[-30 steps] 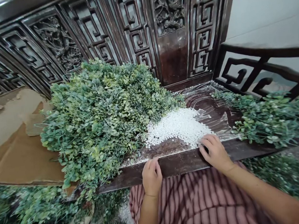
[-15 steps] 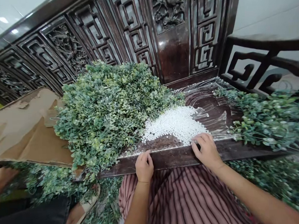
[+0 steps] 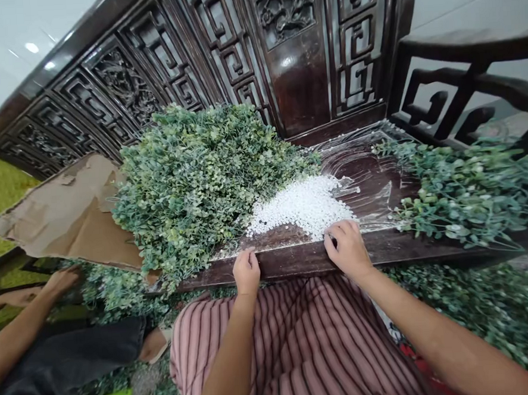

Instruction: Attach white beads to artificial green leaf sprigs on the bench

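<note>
White pellets (image 3: pixel 302 204) lie in a loose, low heap on the dark wooden counter (image 3: pixel 364 161), between two masses of greenery and close to the front edge. Of the person's two hands, the right hand (image 3: pixel 348 245) is at the heap's near right corner, fingers bent and thumb drawn in, with a small dark gap between them; whether a pellet is pinched there I cannot tell. The left hand (image 3: pixel 246 271) is at the front edge, near the heap's left end, thumb and fingertips drawn close together; anything between them is too small to make out.

Below both hands, a striped cloth (image 3: pixel 308 338) covers the lap. Pellets seem likely to roll, so a careless sweep of the right hand towards the body could send some over the edge into the folds or down to the floor.

Left of the heap, the large leafy pile (image 3: pixel 200 183) meets the pellets; a tug at its sprigs could drag or bury some. Beyond it, torn cardboard (image 3: pixel 67 203) overhangs the front, near a co-worker's hand (image 3: pixel 63 280); a knock there might shove the leaves sideways. At right, a smaller leafy bunch (image 3: pixel 464 191) juts past the edge, where a passing forearm could catch it.
</note>
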Tool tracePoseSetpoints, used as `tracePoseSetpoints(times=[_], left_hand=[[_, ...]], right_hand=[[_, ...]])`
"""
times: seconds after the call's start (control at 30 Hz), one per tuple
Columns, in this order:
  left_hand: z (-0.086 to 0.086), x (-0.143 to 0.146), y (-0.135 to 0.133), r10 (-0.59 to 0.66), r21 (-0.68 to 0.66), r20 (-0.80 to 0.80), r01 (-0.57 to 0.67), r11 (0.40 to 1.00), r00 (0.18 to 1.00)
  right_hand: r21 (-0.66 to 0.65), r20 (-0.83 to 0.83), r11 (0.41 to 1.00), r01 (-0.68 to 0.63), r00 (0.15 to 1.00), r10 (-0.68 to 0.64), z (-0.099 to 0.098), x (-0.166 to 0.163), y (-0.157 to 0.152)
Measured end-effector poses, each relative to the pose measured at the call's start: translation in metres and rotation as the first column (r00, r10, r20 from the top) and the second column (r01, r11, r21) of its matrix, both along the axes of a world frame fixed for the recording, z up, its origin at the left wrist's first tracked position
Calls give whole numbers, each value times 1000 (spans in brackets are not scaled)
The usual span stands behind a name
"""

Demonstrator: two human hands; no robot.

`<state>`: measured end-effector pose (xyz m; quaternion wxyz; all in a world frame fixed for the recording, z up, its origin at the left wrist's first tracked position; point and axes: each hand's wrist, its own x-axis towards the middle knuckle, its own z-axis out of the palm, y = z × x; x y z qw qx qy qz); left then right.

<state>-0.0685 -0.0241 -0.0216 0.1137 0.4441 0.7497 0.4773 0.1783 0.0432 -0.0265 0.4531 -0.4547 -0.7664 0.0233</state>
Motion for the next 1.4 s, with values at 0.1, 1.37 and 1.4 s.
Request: tracePoseSetpoints(times=[0.1,1.37,1.4], left_hand=[[4,-6,5,109,-22,211,-107,994,971],[2,-60,40,-105,-218,-403,16,976,909],[1,-60,41,-111,-225,-423,15,974,899]], right_hand=[[6,-1,1000,-1,1000,1,0,1,1],[-28,102,998,50,994,-47,6,0,5],[-21,105,998,53,993,-50,6,0,5]])
